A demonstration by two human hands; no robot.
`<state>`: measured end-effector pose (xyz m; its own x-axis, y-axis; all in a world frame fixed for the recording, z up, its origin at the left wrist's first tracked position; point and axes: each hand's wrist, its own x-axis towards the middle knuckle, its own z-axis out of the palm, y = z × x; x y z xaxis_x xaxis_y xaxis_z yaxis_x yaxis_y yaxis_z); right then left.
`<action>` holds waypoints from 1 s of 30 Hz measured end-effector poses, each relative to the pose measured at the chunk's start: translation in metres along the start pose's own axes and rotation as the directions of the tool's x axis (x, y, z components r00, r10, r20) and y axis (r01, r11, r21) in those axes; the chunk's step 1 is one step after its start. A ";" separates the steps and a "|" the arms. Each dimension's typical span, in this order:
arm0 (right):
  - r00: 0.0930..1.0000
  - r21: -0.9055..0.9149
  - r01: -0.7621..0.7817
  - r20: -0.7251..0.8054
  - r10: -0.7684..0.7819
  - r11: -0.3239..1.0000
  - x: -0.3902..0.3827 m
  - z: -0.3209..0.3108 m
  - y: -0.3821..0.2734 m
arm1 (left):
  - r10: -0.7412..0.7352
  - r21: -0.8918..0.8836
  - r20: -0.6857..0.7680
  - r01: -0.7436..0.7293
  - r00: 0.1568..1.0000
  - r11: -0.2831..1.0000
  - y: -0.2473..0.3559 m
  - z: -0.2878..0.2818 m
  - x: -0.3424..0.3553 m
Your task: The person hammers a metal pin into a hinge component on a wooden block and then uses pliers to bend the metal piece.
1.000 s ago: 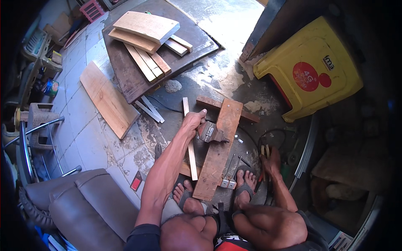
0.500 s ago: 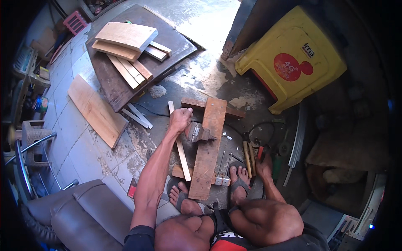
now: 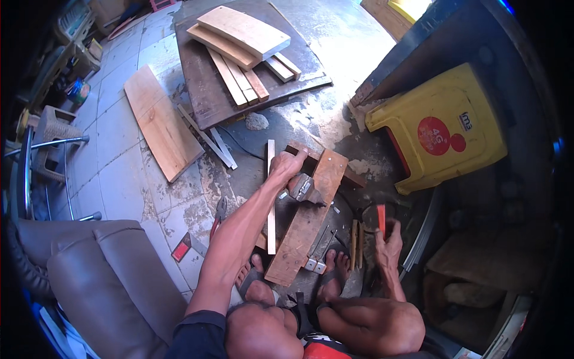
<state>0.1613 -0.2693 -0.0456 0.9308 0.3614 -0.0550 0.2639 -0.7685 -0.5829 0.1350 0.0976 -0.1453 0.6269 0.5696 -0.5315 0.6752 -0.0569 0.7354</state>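
Observation:
My left hand (image 3: 290, 166) is closed beside a metal block-like fitting (image 3: 303, 188) on a brown wooden plank (image 3: 320, 210). What its fingers hold, if anything, is hidden. A pale wooden strip (image 3: 271, 227) runs under my left wrist, along the plank's left side. The plank lies against a darker crosspiece (image 3: 355, 178) at its far end. To the right, my right hand (image 3: 388, 244) is closed around a tool with an upright flat orange-red part (image 3: 381, 218). The rest of that tool cannot be made out. Two slim wooden sticks (image 3: 357, 244) lie left of this hand.
Cut boards (image 3: 245, 30) are stacked on a low dark table (image 3: 203, 107). A wide board (image 3: 158, 122) lies on the tiles. Pliers (image 3: 220, 210) rest near my left forearm. A yellow plastic stool (image 3: 478, 128) is at right, a brown padded seat (image 3: 110, 287) at lower left.
My right hand has risen from low beside the sticks, bringing the orange-red tool up. The view has shifted. My left hand stays closed near the metal fitting.

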 end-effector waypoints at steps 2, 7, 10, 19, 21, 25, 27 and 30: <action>0.932 0.091 0.332 0.121 -0.341 0.939 0.016 -0.016 -0.074 | 0.005 0.019 0.000 -0.005 1.000 1.000 -0.005 -0.001 0.001; 0.693 -0.171 0.689 0.442 -0.570 0.705 0.048 -0.042 -0.196 | 0.085 -0.226 0.033 -0.075 0.996 0.971 -0.020 0.004 0.007; 0.601 -0.182 0.782 0.474 -0.644 0.596 0.058 -0.026 -0.204 | 0.073 -0.219 0.004 -0.070 0.997 0.973 -0.027 0.015 0.012; 0.604 -0.260 0.780 0.551 -0.576 0.569 0.054 -0.022 -0.201 | -0.014 -0.131 0.027 0.018 1.000 0.991 -0.005 -0.001 -0.009; 0.619 -0.368 0.771 0.625 -0.475 0.521 0.057 -0.022 -0.208 | -0.019 -0.101 -0.114 0.007 0.993 0.995 -0.010 0.007 0.001; 0.613 -0.299 0.774 0.574 -0.543 0.558 0.058 -0.028 -0.215 | -0.013 -0.186 0.172 0.046 0.985 0.981 -0.004 -0.013 -0.004; 0.601 -0.352 0.789 0.614 -0.512 0.503 0.056 -0.023 -0.200 | -0.026 -0.157 0.079 0.039 0.996 0.987 0.006 -0.003 -0.012; 0.599 -0.391 0.789 0.658 -0.456 0.474 0.058 -0.022 -0.213 | 0.009 -0.128 -0.047 -0.015 0.999 0.992 -0.001 -0.004 -0.010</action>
<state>0.1650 -0.0961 0.0931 0.2712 0.9142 -0.3011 0.9584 -0.2853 -0.0031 0.1263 0.0955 -0.1387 0.6139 0.6070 -0.5047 0.6104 0.0402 0.7910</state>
